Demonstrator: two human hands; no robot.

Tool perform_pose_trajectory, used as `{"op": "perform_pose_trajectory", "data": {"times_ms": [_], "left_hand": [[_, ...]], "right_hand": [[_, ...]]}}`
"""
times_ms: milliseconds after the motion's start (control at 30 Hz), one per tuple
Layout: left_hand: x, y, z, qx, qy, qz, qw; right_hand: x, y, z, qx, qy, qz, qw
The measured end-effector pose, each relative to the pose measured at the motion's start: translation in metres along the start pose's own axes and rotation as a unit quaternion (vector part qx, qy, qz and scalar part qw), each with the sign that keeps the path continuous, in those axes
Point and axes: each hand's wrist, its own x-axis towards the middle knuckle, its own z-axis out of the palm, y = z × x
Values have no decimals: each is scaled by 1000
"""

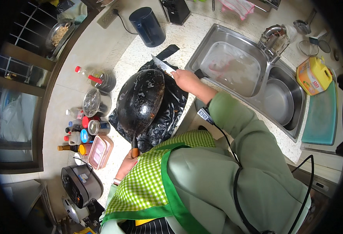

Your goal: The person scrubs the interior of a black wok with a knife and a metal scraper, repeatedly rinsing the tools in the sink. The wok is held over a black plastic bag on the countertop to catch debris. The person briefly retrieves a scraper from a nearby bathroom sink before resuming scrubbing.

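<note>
An upturned black wok (140,102) shows its worn, flaking underside above a spread black plastic bag (174,117). My left hand (126,166) grips the wok's wooden handle (135,152) close to my apron, which partly covers the fingers. In my right hand (186,80) is a kitchen knife (162,65), its blade at the wok's far rim; whether the edge touches the metal, I cannot tell. Small brown flecks lie on the bag and near the blade. The wok's inside is hidden.
To the right, a double steel sink (231,67) holds cloudy water and a round metal pot (278,101). A dark blue pitcher (148,27) stands beyond the bag. Several jars (99,127), pink containers (100,152) and a rice cooker (83,184) line the left wall.
</note>
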Motion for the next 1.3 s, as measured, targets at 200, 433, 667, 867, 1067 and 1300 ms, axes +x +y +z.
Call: {"op": "perform_pose_trajectory", "data": {"times_ms": [200, 433, 667, 867, 1067, 1300], "left_hand": [[14, -36, -15, -19, -39, 26, 999], [3, -17, 0, -32, -21, -15, 999], [4, -7, 9, -30, -23, -17, 999], [18, 7, 21, -32, -15, -13, 999], [34, 14, 33, -33, -9, -10, 999], [44, 21, 41, -28, -5, -6, 1000]], "right_hand": [[26, 14, 12, -2, -53, 1, 999], [1, -5, -4, 0, -98, 0, 995], [1, -4, -15, 5, -167, -31, 985], [12, 2, 4, 41, -90, 1, 995], [-26, 4, 7, 63, -71, 3, 995], [-43, -2, -3, 78, -106, -3, 991]]}}
